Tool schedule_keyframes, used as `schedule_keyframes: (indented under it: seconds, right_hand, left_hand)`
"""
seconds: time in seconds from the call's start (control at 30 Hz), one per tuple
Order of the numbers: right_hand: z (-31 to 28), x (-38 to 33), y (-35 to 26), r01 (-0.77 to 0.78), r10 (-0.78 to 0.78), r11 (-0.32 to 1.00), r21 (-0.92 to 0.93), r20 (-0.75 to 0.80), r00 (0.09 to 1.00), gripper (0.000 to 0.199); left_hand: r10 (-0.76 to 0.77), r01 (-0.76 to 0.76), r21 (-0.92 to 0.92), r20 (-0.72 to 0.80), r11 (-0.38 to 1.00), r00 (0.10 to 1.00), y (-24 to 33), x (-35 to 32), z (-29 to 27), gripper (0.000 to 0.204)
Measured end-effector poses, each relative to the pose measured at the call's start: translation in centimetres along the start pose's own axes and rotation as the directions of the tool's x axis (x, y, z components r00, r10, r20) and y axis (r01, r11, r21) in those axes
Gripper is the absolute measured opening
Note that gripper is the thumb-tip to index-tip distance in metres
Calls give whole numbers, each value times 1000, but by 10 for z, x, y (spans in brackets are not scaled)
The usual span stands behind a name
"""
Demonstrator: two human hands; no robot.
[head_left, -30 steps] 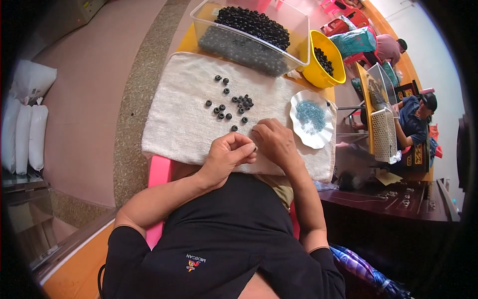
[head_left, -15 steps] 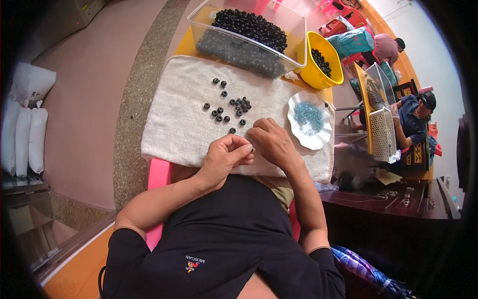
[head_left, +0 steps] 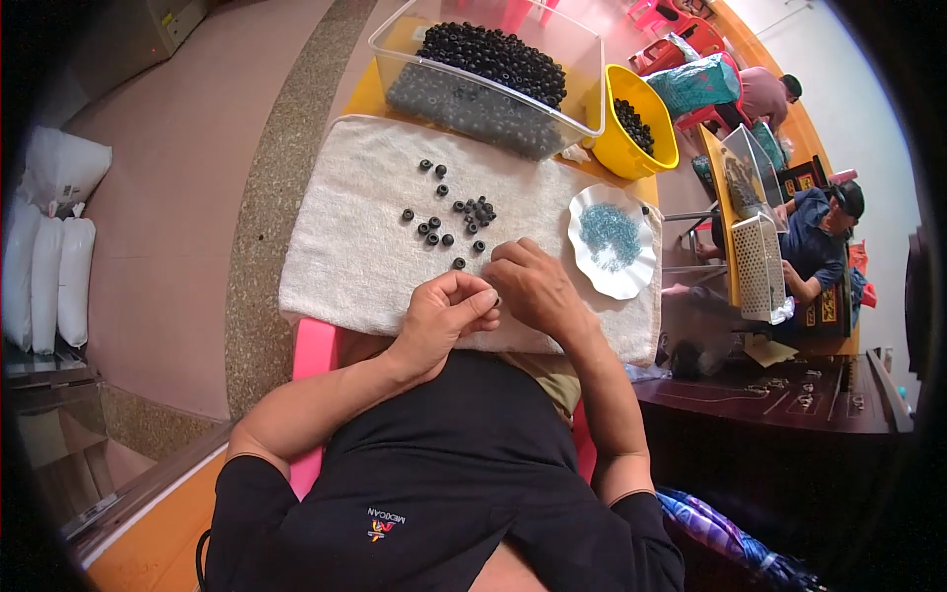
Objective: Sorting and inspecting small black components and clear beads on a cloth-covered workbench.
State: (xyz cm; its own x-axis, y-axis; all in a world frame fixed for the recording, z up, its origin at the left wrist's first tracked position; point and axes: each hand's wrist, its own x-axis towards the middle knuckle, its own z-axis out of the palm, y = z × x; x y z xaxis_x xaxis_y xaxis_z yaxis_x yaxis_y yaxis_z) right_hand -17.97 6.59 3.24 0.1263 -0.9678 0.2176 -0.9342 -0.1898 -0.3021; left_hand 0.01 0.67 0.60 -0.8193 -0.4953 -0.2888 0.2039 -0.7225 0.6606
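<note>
My left hand (head_left: pixel 446 314) and my right hand (head_left: pixel 528 286) meet over the near edge of a white towel (head_left: pixel 345 237) laid across the work surface. Their fingertips pinch together around something small between them; what it is stays hidden by the fingers. Several small black rubber rings (head_left: pixel 449 215) lie loose on the towel just beyond my hands. To the right of my right hand, a white scalloped dish (head_left: pixel 584 207) holds small blue-grey parts (head_left: pixel 610 235).
A clear plastic bin (head_left: pixel 493 113) full of black rings stands at the towel's far edge, a yellow bowl (head_left: pixel 631 153) with more rings to its right. Two other people sit at tables far right. White sacks (head_left: pixel 44 276) stand on the floor at the left.
Both hands stay pinched together at the towel's near edge, shifting only slightly. The loose rings have not moved.
</note>
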Motion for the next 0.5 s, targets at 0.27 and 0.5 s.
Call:
schedule_keyframes:
  seconds: [0.27, 0.5]
  right_hand:
    - [-2, 1, 0, 45, -45, 999, -25, -5, 999, 14]
    - [-4, 3, -2, 20, -19, 999, -40, 11, 1000, 15]
  left_hand:
    - [5, -5, -7, 5, 1000, 1000, 0, 0, 0, 8]
    - [6, -6, -19, 1, 1000, 1000, 0, 0, 1, 10]
